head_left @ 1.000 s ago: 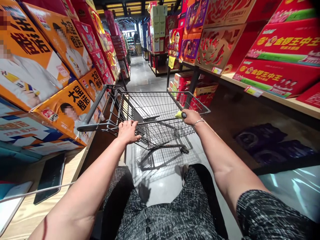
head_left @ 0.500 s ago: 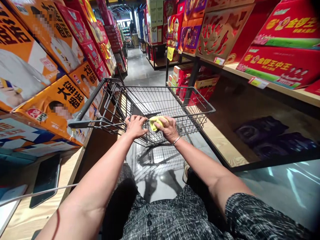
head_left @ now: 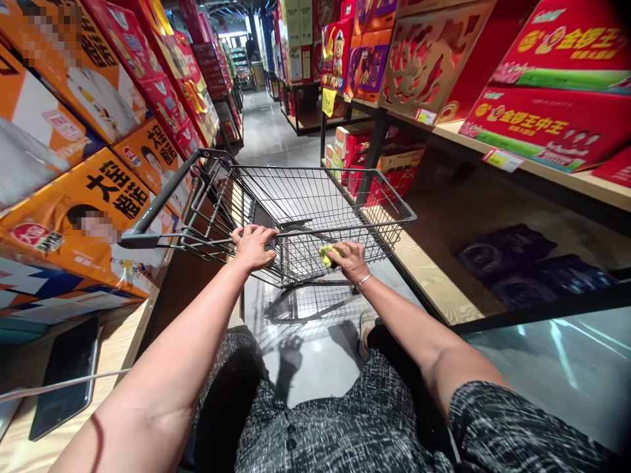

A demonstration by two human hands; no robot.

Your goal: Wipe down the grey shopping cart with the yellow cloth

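Crosswise in front of me stands a grey wire shopping cart [head_left: 320, 172], its handle off to the left. My left hand [head_left: 254, 248] grips the near top rail of the basket, its fingers curled over the wire and the thumb on my side. A crumpled yellow cloth [head_left: 327, 254] is bunched in my right hand [head_left: 351, 260], pressed against the near mesh side below the rail. Part of the cloth is hidden by the fingers closed round it.
Orange boxes [head_left: 73, 217] are stacked close on the left, above a wooden ledge with a black tablet-like device [head_left: 66, 378] and a cable. Red boxes [head_left: 552, 128] fill the right shelf; dark purple packs [head_left: 503, 253] lie beneath. A tiled aisle [head_left: 271, 118] runs ahead.
My right hand has moved the cloth right and down, from the top rail to the mesh side. My left hand stays at the rail. The view has shifted slightly.
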